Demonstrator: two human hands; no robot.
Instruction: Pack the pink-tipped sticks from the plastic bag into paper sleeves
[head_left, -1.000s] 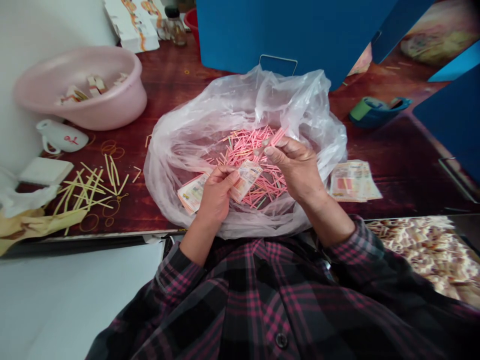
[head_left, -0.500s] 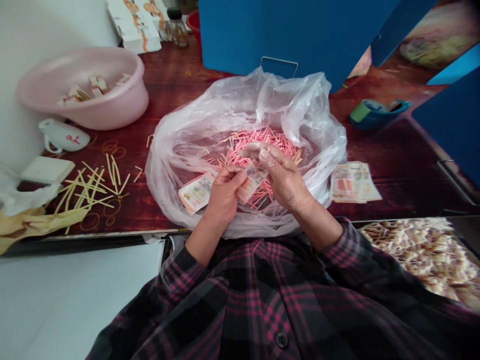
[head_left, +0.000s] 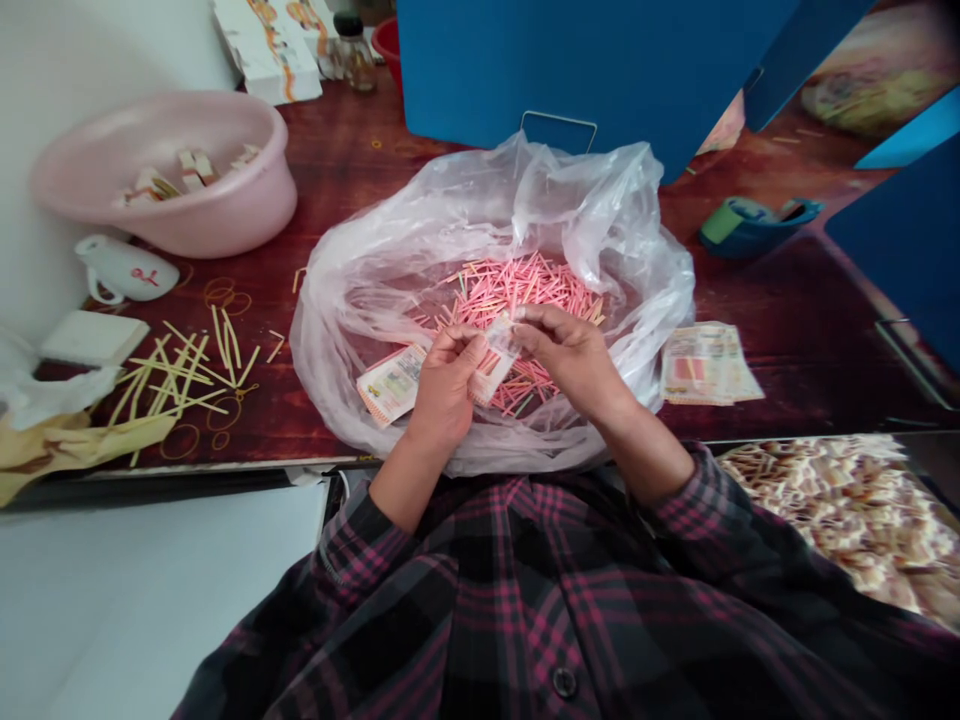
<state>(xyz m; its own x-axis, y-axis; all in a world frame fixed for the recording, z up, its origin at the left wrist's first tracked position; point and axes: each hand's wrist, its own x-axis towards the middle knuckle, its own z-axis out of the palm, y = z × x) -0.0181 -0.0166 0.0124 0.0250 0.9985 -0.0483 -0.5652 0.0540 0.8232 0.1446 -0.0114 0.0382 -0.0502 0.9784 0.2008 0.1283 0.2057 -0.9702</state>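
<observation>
Dark red tabletop (head_left: pixel 810 340): one, across the frame.
Plastic bag (head_left: pixel 352 260): one, centre.
Pink sticks (head_left: pixel 529 285): uncountable, inside the bag.
Printed packet (head_left: pixel 491 375): one, centre, over the sticks.
Left hand (head_left: pixel 444 385): one, pinching the packet.
Right hand (head_left: pixel 577 360): one, fingertips at the packet's upper edge; grip cannot be told.
Pink basin (head_left: pixel 225 215): one, upper left.
Mug (head_left: pixel 135 270): one, left.

Brought the right hand (head_left: pixel 571 358) in and down from over the heap of pink sticks (head_left: pixel 536 280); curled from half a second ago's flat spread into a pinch at the packet's (head_left: pixel 491 372) upper edge. Shifted the left hand (head_left: pixel 444 392) slightly rightward.
</observation>
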